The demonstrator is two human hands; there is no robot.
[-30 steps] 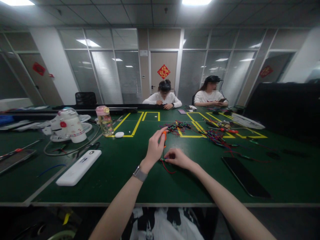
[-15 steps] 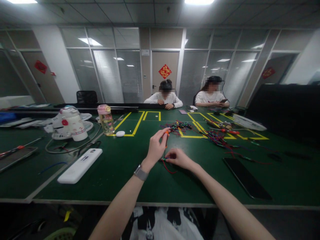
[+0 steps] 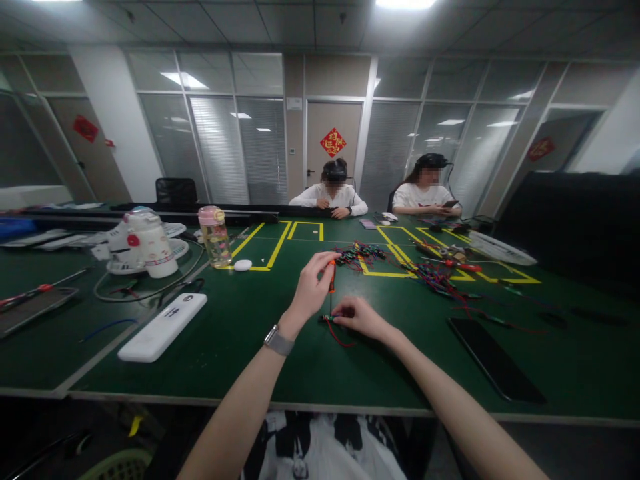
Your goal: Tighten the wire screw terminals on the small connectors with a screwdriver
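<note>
My left hand (image 3: 314, 283) is closed around the orange handle of a screwdriver (image 3: 332, 279), which stands upright with its shaft pointing down. The screwdriver's tip meets a small green circuit board (image 3: 327, 319) on the table, though the exact contact is too small to make out. With fingers pinched, my right hand (image 3: 361, 316) grips the board's right end. A red wire (image 3: 340, 339) curves from the board toward me. Beyond my hands lies a pile of similar small boards with red and blue wires (image 3: 357, 255).
A second wired heap (image 3: 435, 277) lies to the right, near a black phone (image 3: 495, 359). On the left are a white power bank (image 3: 164, 328), a pink-lidded bottle (image 3: 215, 237) and a white bottle (image 3: 153, 243). Two people (image 3: 333, 193) sit across the green table (image 3: 240, 373).
My left hand has shifted slightly left and down, uncovering more of the screwdriver's handle and shaft. My right hand stays at the board. The whole view has moved a little.
</note>
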